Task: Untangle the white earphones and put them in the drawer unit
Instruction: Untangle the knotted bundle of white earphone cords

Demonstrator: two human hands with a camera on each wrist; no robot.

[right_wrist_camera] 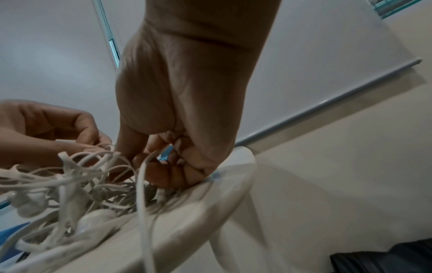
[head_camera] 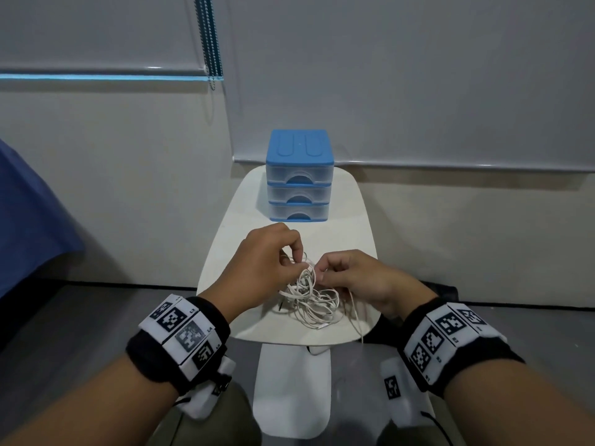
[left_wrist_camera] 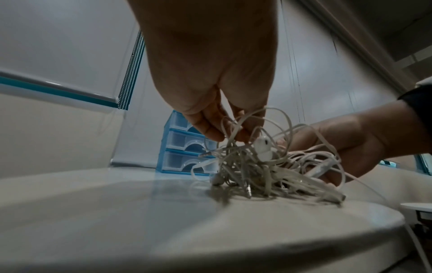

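Observation:
A tangle of white earphones (head_camera: pixel 310 299) lies on the near half of a small white table (head_camera: pixel 351 220). My left hand (head_camera: pixel 297 257) pinches loops at the top of the tangle (left_wrist_camera: pixel 257 162), lifting them a little. My right hand (head_camera: pixel 318 276) has its fingers curled round cords on the tangle's right side (right_wrist_camera: pixel 77 184). An earbud (left_wrist_camera: pixel 263 147) shows in the middle of the knot. One cord hangs over the table's front edge. The blue drawer unit (head_camera: pixel 298 178) stands at the table's far end with all three clear drawers closed.
The table stands against a pale wall with lowered roller blinds (head_camera: pixel 418 75). A bead chain (head_camera: pixel 211 40) hangs at upper left. Blue cloth (head_camera: pixel 29 214) lies at the left edge. A dark object (head_camera: pixel 447 291) sits on the floor to the right.

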